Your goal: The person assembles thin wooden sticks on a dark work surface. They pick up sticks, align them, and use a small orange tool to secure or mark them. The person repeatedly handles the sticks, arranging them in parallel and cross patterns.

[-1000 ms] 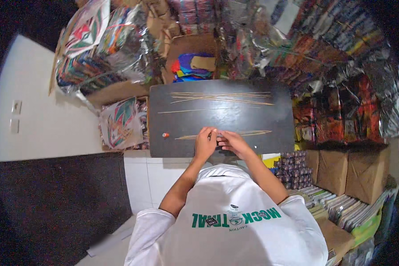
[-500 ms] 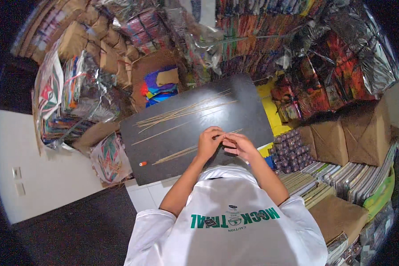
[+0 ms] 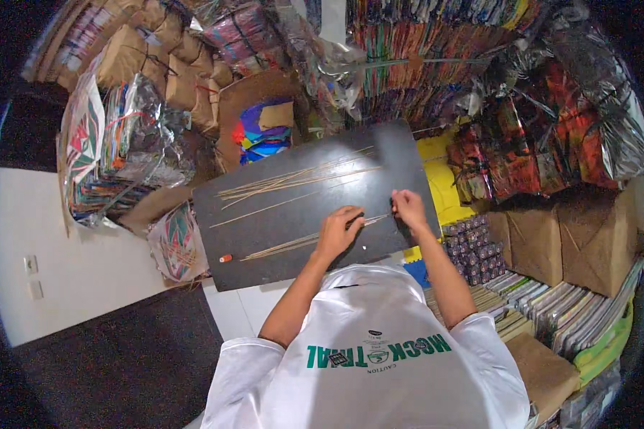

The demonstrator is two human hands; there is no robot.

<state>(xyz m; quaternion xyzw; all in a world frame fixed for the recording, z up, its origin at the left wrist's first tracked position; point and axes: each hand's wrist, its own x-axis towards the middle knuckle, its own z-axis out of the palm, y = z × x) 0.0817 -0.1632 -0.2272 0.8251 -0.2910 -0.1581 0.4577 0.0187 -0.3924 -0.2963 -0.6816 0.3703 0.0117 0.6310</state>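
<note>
A bundle of thin tan sticks lies along the near side of the dark table. My left hand is bent over the bundle's right part, fingers and thumb curled around the sticks. To its right, my right hand is closed in a pinch by the sticks' right ends; whatever is between its fingertips is too small to make out. A tiny white scrap sits on the table below the hands. Farther back lie several loose sticks and a single stick apart from them.
A small orange-and-white spool or bottle stands near the table's left corner. Wrapped stacks and a cardboard box with colourful material rise behind and left. Dark cylinders, brown paper packages and stacked sheets crowd the right.
My hands were together over the sticks and are now apart. The right hand has moved right and farther away, while the left stays near the bundle. The white scrap now shows on the table.
</note>
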